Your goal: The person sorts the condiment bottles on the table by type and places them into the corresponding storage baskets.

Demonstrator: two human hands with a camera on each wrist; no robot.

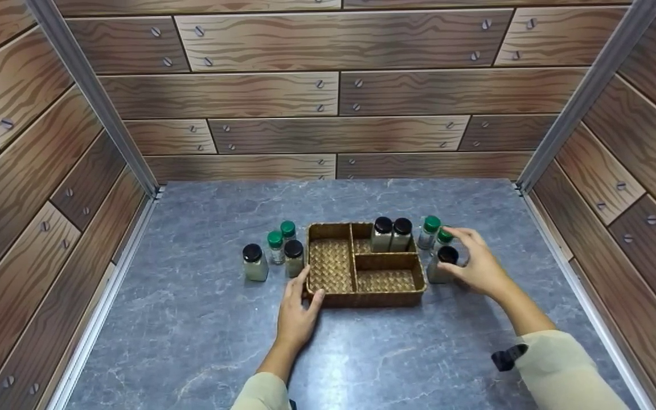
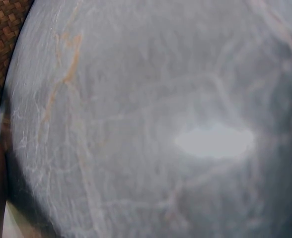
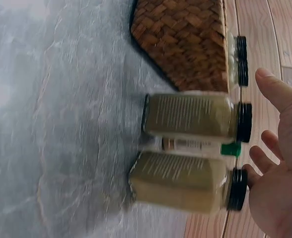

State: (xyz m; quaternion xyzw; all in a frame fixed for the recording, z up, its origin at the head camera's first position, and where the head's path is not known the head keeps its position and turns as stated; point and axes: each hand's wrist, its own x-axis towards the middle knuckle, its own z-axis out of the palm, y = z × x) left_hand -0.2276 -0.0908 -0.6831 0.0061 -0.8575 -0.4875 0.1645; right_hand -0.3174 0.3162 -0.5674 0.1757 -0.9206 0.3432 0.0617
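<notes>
Lab-like booth: wood-print wall panels (image 1: 265, 94), metal corner posts (image 1: 91, 91), grey marbled tabletop (image 1: 163, 319).

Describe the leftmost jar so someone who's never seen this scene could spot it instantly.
Find the brown woven basket on the gray table. Left of it in the head view stand a black-capped jar and two green-capped jars, with the leftmost jar beyond them. Its black cap distinguishes it from the green pair; its outermost spot, from the other black-capped one.
</notes>
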